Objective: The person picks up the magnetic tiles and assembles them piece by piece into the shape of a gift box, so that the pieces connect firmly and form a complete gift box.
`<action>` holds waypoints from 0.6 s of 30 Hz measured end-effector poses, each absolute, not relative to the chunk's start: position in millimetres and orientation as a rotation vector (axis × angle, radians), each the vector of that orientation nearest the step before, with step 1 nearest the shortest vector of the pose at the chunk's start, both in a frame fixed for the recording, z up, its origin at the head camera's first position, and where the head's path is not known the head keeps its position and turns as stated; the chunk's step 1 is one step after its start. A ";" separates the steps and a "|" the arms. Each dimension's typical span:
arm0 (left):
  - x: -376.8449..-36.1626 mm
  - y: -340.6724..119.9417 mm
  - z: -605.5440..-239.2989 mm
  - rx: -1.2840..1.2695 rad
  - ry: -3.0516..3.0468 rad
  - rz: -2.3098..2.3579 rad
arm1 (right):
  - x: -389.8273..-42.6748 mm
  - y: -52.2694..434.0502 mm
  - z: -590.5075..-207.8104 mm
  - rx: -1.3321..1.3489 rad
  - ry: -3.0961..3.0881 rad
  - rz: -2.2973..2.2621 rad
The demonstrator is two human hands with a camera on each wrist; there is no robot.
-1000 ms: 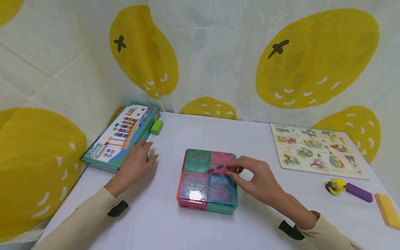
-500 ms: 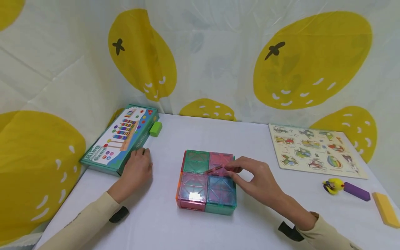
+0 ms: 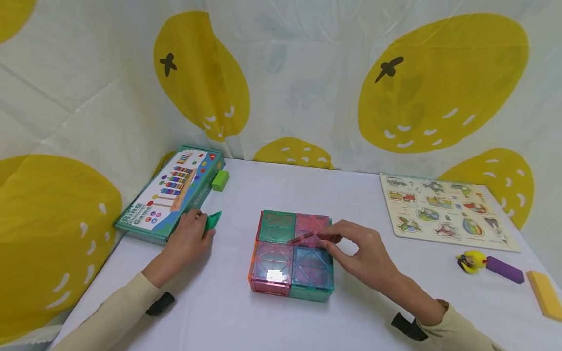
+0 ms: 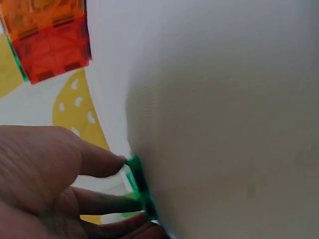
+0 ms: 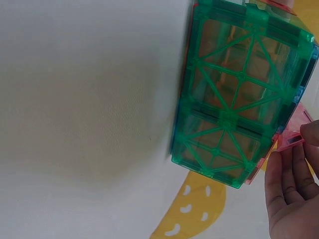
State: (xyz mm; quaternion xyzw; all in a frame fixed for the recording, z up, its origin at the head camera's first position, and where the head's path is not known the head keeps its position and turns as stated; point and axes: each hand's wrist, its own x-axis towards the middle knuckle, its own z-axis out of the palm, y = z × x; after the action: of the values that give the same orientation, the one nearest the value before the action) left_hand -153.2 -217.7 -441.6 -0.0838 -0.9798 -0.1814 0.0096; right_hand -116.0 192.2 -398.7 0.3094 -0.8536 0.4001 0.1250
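Observation:
A low block of magnetic tiles (image 3: 290, 253) lies mid-table, topped by green, pink, lilac and blue squares. My right hand (image 3: 327, 239) pinches the edge of a pink tile (image 3: 307, 237) tipped up on the block's far right square. In the right wrist view the pink tile (image 5: 291, 139) sits by my fingertips (image 5: 289, 174), beside the block's green side (image 5: 239, 99). My left hand (image 3: 203, 226) holds a green tile (image 3: 213, 220) raised on its edge, close to the game box. In the left wrist view the green tile (image 4: 139, 189) is between my fingers (image 4: 99, 164).
A Ring Game box (image 3: 171, 192) lies at the left edge, with a green block (image 3: 220, 180) by its far end. A wooden picture puzzle (image 3: 443, 212) lies far right, and in front of it a yellow duck toy (image 3: 471, 262), a purple block (image 3: 505, 269) and a yellow block (image 3: 544, 295).
My left hand, flat near the box before, now holds a green tile lifted on its edge. The right hand stays on the pink tile, barely moved.

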 end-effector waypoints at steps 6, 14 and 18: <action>-152.0 -214.6 -440.0 -0.244 -3.065 -0.578 | -115.5 191.6 -399.4 0.912 -2.459 1.160; -155.1 -214.2 -439.0 -0.273 -2.951 -0.855 | -114.7 192.3 -400.8 0.903 -2.472 1.175; -155.9 -212.6 -435.7 -0.326 -2.819 -0.990 | -114.6 193.0 -400.8 0.898 -2.469 1.169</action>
State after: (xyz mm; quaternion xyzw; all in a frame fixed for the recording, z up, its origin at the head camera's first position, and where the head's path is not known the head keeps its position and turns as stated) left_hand -155.9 -212.6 -435.7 -0.1081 -0.9358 -0.3286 0.0679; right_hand -114.6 193.0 -400.8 0.3097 -0.8510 0.4028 0.1326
